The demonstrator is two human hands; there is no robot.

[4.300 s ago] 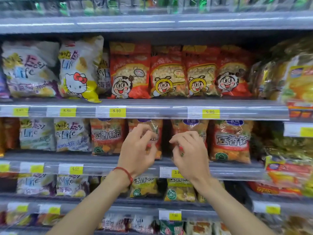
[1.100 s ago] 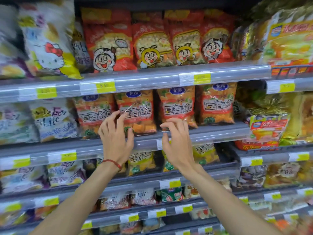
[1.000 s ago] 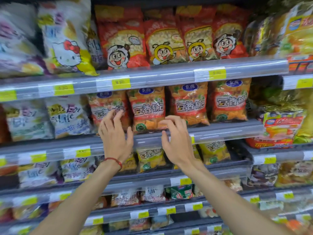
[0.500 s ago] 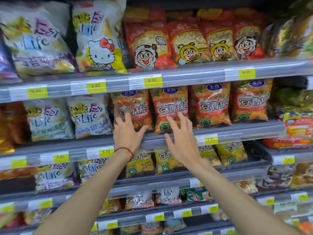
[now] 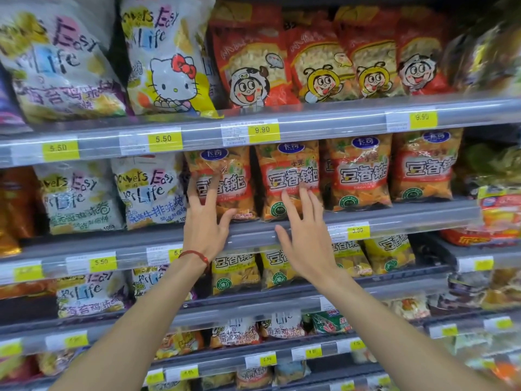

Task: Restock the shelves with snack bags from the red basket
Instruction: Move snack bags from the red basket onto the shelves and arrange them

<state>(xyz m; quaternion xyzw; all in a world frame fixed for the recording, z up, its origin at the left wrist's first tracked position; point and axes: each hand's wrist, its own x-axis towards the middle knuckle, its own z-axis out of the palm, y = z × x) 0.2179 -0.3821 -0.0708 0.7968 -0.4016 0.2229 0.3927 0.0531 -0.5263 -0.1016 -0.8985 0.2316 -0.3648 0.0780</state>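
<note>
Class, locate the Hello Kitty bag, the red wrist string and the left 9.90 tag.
Hello Kitty bag (image 5: 172,80): head view, cat's face.
red wrist string (image 5: 196,253): head view, top strand.
left 9.90 tag (image 5: 263,130): head view, yellow patch.

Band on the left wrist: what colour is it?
Red. The thin band shows best in the head view.

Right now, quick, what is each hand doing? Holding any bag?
Left hand: open, fingers spread on the leftmost orange bag, holding nothing.
Right hand: open, straight fingers on the second orange bag, holding nothing.
</note>
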